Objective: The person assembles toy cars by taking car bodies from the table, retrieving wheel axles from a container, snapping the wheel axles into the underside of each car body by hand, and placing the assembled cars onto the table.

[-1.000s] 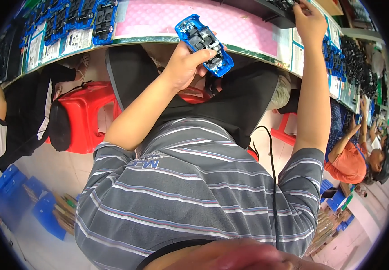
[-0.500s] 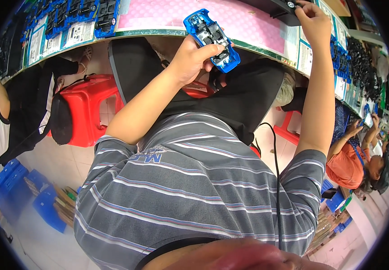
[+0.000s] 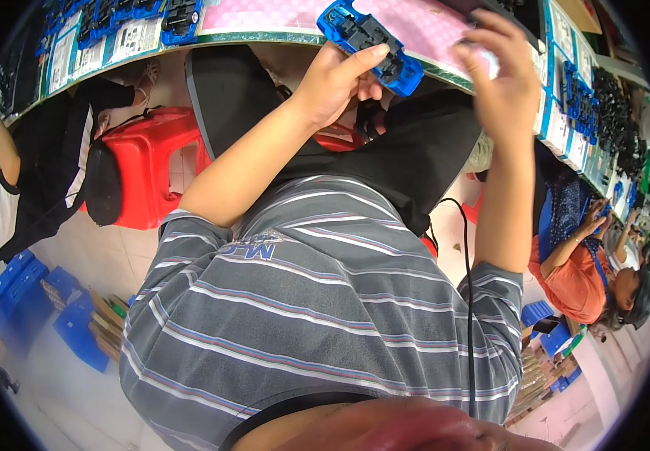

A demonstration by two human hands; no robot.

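Note:
My left hand (image 3: 329,86) grips a blue toy car shell (image 3: 374,46) with black parts fitted inside it. The thumb presses on the inner side, and the fingers curl beneath. The shell is tilted above the near edge of the workbench. To its right is my right hand (image 3: 507,94), raised in front of a black box-like thing (image 3: 526,16) at the bench's far right. Motion smears the right hand somewhat, but its fingers look spread, with nothing visible between them.
A pink mat (image 3: 265,15) covers the bench ahead. Similar blue shells (image 3: 182,21) stand in rows at left, and more shells (image 3: 580,105) at right. A red stool (image 3: 141,169) is left of my legs. Co-workers sit on both sides. A black cable (image 3: 468,301) hangs down my front.
My right hand has left the black box-like thing, moving nearer and slightly left, its fingers opening. The left hand has shifted the shell a little up and right.

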